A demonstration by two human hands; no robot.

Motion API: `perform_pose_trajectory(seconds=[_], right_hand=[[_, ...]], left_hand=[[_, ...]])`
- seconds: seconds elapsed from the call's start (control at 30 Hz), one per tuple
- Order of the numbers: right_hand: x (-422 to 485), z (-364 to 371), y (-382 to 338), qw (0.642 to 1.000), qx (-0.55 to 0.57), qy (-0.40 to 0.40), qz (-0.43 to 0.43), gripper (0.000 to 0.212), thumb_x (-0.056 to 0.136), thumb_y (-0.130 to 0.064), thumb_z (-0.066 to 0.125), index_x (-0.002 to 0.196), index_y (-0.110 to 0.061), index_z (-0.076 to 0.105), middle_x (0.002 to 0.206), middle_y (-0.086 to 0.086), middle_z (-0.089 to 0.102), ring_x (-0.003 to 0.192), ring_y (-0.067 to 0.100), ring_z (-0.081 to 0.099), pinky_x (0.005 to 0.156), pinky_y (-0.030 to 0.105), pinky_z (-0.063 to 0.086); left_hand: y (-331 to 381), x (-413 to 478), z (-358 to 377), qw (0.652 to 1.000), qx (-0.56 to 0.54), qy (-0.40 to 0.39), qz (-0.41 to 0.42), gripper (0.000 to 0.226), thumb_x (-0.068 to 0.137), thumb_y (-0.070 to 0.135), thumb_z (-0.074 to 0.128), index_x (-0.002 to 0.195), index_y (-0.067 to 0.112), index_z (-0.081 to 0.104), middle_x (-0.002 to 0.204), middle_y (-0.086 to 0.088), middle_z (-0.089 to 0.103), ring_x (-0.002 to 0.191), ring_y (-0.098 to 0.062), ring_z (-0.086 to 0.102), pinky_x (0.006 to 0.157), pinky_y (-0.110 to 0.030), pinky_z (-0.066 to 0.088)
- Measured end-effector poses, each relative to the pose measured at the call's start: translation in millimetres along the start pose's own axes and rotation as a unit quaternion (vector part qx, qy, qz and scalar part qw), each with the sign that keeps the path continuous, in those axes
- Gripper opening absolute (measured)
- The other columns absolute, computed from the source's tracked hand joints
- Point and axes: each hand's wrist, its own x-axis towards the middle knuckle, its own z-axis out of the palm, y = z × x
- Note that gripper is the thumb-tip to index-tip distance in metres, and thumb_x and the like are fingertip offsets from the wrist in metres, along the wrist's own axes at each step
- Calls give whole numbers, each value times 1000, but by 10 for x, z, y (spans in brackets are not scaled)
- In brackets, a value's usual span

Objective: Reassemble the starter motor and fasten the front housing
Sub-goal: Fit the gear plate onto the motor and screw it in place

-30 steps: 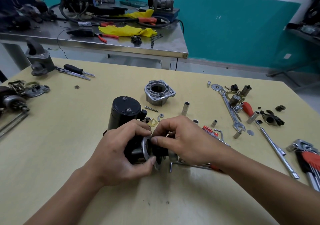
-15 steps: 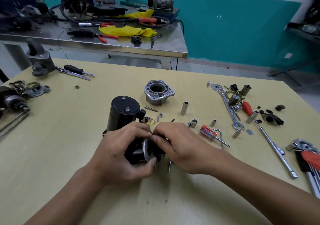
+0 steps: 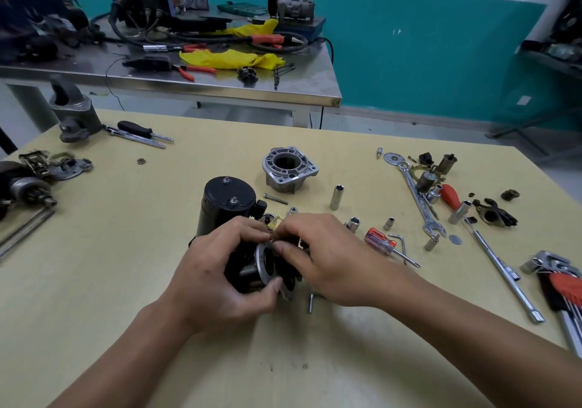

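Both of our hands met over the black cylindrical starter motor (image 3: 227,201), which lay near the middle of the pale yellow wooden bench (image 3: 126,281). Our left hand (image 3: 220,278) cupped the motor's near end from the left; its fingers (image 3: 248,229) curled over the top and its thumb pressed under the silver metal ring (image 3: 262,261) around the open end. Our right hand (image 3: 327,259) came in from the right, with thumb and forefinger pinched together at the top edge of that ring. What they pinched was too small and too hidden for us to tell. Dark parts showed just right of the ring, under our right palm.

The cast grey aluminium front housing (image 3: 288,168) stood apart from the motor, farther back on the bench, with its round bore facing up. A thin steel bolt (image 3: 275,199) lay between it and the motor. A tall chrome socket (image 3: 337,197) stood upright to the right of the housing, and two shorter sockets stood nearer to us. A small red-handled screwdriver (image 3: 389,246) lay just right of our right hand. A bent steel hex key (image 3: 311,302) lay by our right wrist. Farther right lay a long chrome combination spanner (image 3: 419,200) and a chrome T-bar wrench (image 3: 504,274). A red-holdered hex key set (image 3: 563,294) sat at the right edge.

We could read no brand, label or writing on the motor, the housing or the tools. A stainless steel table (image 3: 189,89) behind the bench carried yellow rags, pliers and cables.
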Motion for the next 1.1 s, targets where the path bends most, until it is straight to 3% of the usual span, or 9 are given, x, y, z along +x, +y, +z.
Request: perform_pose_trajectory(seconds=[0.17,0.37,0.47,0.6,0.77,0.87,1.0,1.1], right_hand=[[-3,39,-41,999,-33,-4,-13,25,104,-20,47,81,-11,50,76,-2,47,69,13,34,65,26,24],[-12,-11,-23,1000,-21,-3,-2,14,98,-21,58,89,-11,62,83,-1,62,75,10,47,66,24,36],[-16,-11,-36,1000,-20,-4,-6,11,97,-20,58,90,-13,62,84,-2,62,75,8,46,65,15,35],[-9,23,-38,1000,-25,-3,-17,21,101,-18,53,84,-6,56,77,0,54,71,12,39,61,19,30],[-3,72,-62,999,-39,-2,-10,28,104,-21,45,77,-22,39,68,-14,36,66,11,32,60,26,19],[-1,64,-56,999,-36,6,1,29,104,-24,45,76,-21,40,69,-13,39,67,-1,41,59,22,27],[-12,37,-46,999,-39,9,11,22,101,-26,50,81,-18,48,72,-13,45,70,-4,43,62,12,33],[-6,67,-60,999,-44,2,14,23,102,-26,48,80,-22,43,72,-14,42,70,3,42,61,18,31]], left_hand=[[3,6,0,1000,-1,2,-1,46,66,29,79,105,16,57,104,0,65,99,-10,67,84,-22,53],[1,0,-4,1000,5,5,-1,46,66,30,79,104,16,57,103,-1,66,97,-12,67,79,-27,55],[-1,2,-1,1000,4,6,-1,46,66,31,79,104,16,57,103,0,65,98,-10,67,80,-27,55],[1,0,4,1000,3,4,0,46,66,31,79,104,16,57,103,1,65,98,-11,67,80,-26,55],[3,4,6,1000,3,5,0,46,66,30,79,105,16,58,103,1,66,99,-12,67,82,-26,55],[6,5,7,1000,0,3,-1,47,66,29,79,105,16,58,103,0,66,99,-12,68,82,-26,54],[7,3,2,1000,3,3,1,47,66,30,80,105,16,58,104,1,66,100,-10,67,83,-24,54],[1,0,3,1000,4,3,3,47,66,30,80,105,16,58,103,-1,66,99,-10,67,81,-24,54]])
